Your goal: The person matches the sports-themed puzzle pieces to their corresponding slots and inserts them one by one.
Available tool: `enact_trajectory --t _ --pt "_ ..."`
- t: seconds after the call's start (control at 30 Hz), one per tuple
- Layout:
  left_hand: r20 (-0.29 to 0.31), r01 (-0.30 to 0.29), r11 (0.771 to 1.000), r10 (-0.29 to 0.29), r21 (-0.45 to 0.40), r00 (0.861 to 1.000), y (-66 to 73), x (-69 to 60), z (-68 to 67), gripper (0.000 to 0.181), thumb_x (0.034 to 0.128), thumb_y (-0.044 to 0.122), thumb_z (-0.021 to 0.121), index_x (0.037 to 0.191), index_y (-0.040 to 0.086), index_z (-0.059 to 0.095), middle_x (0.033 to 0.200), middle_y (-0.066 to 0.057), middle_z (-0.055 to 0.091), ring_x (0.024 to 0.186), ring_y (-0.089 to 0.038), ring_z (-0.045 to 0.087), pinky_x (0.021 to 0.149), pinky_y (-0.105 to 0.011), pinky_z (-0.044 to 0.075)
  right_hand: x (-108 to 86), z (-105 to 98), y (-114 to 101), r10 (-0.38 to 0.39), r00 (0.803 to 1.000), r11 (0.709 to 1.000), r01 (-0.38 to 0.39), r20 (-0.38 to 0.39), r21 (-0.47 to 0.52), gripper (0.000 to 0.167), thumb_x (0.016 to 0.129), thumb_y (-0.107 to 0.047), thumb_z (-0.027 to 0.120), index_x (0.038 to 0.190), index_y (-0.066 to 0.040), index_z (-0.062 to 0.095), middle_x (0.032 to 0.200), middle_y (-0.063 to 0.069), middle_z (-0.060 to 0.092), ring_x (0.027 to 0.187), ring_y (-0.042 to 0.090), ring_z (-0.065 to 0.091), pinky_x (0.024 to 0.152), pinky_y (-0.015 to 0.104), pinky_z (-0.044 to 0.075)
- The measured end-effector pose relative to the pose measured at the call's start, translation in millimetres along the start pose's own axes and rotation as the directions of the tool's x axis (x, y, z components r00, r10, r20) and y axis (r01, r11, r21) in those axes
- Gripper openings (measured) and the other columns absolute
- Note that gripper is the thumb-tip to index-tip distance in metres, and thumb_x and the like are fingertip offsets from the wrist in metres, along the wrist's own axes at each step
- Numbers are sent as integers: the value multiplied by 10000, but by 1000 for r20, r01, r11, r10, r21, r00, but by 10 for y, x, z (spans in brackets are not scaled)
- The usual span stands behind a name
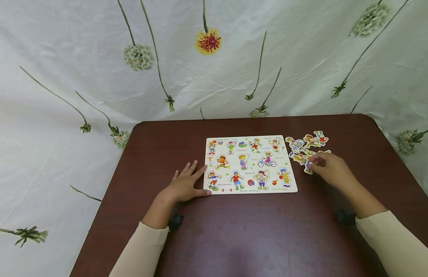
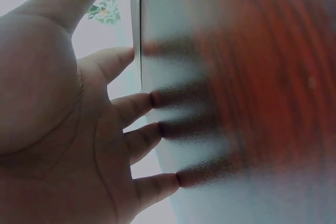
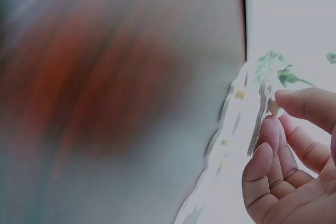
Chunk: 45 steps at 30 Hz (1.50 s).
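A white puzzle board [image 1: 232,164] printed with children playing sports lies flat on the table. My left hand [image 1: 184,186] is spread at its left side, thumb and index finger touching the edge. In the left wrist view the fingers of that hand [image 2: 100,114] are straight, their tips down on the tabletop. Right of the board, my right hand [image 1: 333,169] pinches a cut-out puzzle piece [image 1: 308,168] among the loose pieces [image 1: 311,141]. The right wrist view shows thumb and fingertips on a small knob of this thin piece [image 3: 256,129], tilted on edge. Its picture is mostly hidden.
The dark reddish-brown table [image 1: 234,231] has rounded far corners. Behind it hangs a white cloth [image 1: 297,69] with a dandelion print. A dark band [image 1: 175,222] sits at the left wrist and another dark device [image 1: 345,217] at the right wrist.
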State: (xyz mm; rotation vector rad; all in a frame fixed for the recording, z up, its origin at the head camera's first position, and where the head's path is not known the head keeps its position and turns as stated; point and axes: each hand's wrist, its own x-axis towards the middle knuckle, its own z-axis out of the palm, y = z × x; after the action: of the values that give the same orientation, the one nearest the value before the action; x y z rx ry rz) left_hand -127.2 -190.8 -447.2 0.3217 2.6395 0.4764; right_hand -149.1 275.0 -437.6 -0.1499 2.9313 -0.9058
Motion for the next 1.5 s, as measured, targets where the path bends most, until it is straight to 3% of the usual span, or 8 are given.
enact_trajectory --t 0.73,1.07,1.5 --pt "1 3 1000 -3 -10 1000 12 -7 -5 955 877 598 705 1631 303 198 1723 -102 37 1597 -349 10 1236 -675 21 420 573 -867 -130 986 985 117 106 124 138 940 -134 700 1039 -40 719 940 93 671 843 210 614 731 305 468" --pt "-2 1 1000 -1 0 1000 9 -9 4 950 879 602 699 1630 311 195 1724 -100 32 1597 -348 9 1237 -674 22 605 840 -1258 -200 969 977 187 144 102 68 927 -143 707 969 -89 700 899 44 653 805 172 581 737 306 456" --pt "0 2 1000 -2 -6 1000 9 -12 1 945 883 593 701 1630 305 200 1724 -99 37 1598 -345 9 1239 -670 21 790 1049 -1409 -185 944 981 195 273 -9 34 906 -88 709 939 -87 703 807 26 651 726 144 547 690 267 426"
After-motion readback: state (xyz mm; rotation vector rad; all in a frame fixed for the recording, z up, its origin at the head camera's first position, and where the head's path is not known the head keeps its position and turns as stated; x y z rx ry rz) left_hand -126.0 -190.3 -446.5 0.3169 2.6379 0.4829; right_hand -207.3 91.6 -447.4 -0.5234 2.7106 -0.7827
